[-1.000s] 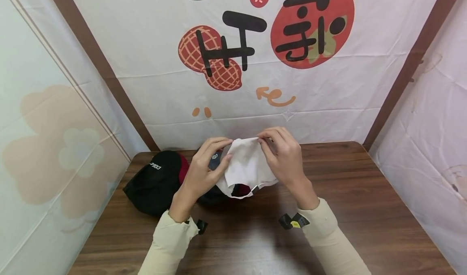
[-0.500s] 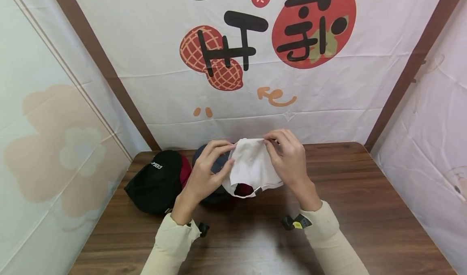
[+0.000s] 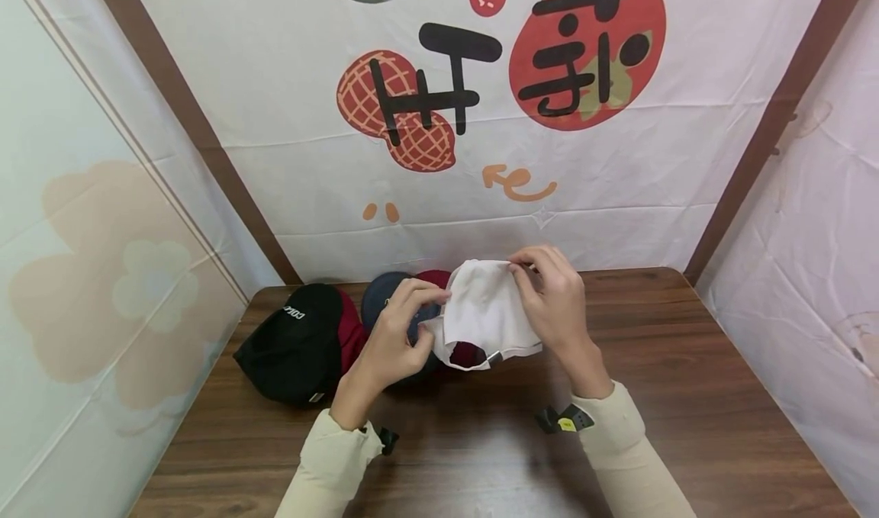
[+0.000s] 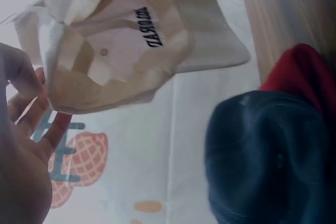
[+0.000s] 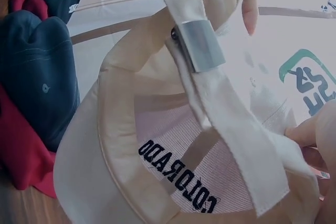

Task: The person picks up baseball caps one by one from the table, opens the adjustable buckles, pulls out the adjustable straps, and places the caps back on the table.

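A white baseball cap (image 3: 491, 304) is held up over the table, its back opening and strap with metal buckle (image 5: 202, 45) toward me. My right hand (image 3: 556, 297) pinches its top right edge between thumb and fingers. At the cap's left edge is my left hand (image 3: 401, 331), thumb and fingers apart, fingertips touching or very close to the fabric. The wrist views look into the cap, where dark COLORADO lettering (image 5: 178, 174) shows reversed on the inner front. Behind the left hand lies a navy and dark red cap (image 3: 384, 297), partly hidden.
A black and dark red cap (image 3: 302, 342) lies on the left of the wooden table (image 3: 687, 396). A printed white cloth (image 3: 412, 228) hangs behind the table's far edge, and cloth walls stand on both sides.
The white cap and right hand have shifted slightly right. My left hand's fingers have slid down from the cap's top left corner and spread apart, uncovering more of the navy and red cap.
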{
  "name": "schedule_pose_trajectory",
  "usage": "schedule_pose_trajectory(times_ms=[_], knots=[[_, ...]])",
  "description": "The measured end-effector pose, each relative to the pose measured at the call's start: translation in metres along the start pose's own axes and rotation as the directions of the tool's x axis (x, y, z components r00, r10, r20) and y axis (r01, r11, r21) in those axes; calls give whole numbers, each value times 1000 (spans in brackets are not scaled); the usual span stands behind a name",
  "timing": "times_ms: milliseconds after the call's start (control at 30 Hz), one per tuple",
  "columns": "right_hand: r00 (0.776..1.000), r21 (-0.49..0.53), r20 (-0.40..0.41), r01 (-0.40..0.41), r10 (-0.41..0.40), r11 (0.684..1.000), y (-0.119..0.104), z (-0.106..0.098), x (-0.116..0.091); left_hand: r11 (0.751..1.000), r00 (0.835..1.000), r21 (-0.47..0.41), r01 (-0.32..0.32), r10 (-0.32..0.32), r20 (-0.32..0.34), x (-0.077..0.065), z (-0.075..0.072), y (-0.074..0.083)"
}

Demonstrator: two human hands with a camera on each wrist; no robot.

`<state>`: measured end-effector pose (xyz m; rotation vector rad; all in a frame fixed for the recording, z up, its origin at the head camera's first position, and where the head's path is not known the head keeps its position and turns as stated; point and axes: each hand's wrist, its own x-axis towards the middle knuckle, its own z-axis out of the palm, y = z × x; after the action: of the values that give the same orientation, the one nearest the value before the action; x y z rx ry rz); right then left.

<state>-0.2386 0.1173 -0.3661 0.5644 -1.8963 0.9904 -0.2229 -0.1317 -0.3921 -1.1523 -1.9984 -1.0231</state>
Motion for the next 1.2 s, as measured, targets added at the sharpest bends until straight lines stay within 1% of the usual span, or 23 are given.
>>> schedule_pose_trajectory(times_ms=[100,167,233,333,433,533,633,733,800,867,1100,1200], knots=[[1000,-2,0,-11,11,1000,2,-1,-2,999,995,22,43,-45,94,-6,3,-2],[1000,2,1,-19,19,1000,4,-2,-3,996,985,52,68,-75,154,-9,6,-3],[1000,5,1,-27,27,1000,5,-2,-3,993,975,88,83,-100,201,-11,10,-3],[999,4,10,-44,44,999,7,-3,-4,987,964,129,91,-120,237,-13,15,-4],[998,4,19,-68,68,998,9,-4,-4,985,962,150,88,-123,243,-16,20,-5],[995,9,23,-94,94,996,11,-5,-5,982,972,182,60,-99,212,-16,25,-4],[994,17,23,-109,108,994,12,-4,-7,977,989,213,15,-47,143,-15,27,-3],[992,18,25,-121,120,993,13,-3,-8,976,998,215,-19,4,68,-15,28,-1],[991,16,28,-130,129,991,14,-3,-9,980,999,198,-30,26,25,-14,28,0],[990,12,31,-139,139,990,15,-3,-10,983,999,181,-30,33,-14,-13,29,2],[978,-16,65,-195,196,981,17,-2,-12,989,993,142,28,-11,-121,-12,29,9],[972,-42,83,-217,220,975,18,-1,-14,991,989,131,29,-10,-149,-10,30,10]])
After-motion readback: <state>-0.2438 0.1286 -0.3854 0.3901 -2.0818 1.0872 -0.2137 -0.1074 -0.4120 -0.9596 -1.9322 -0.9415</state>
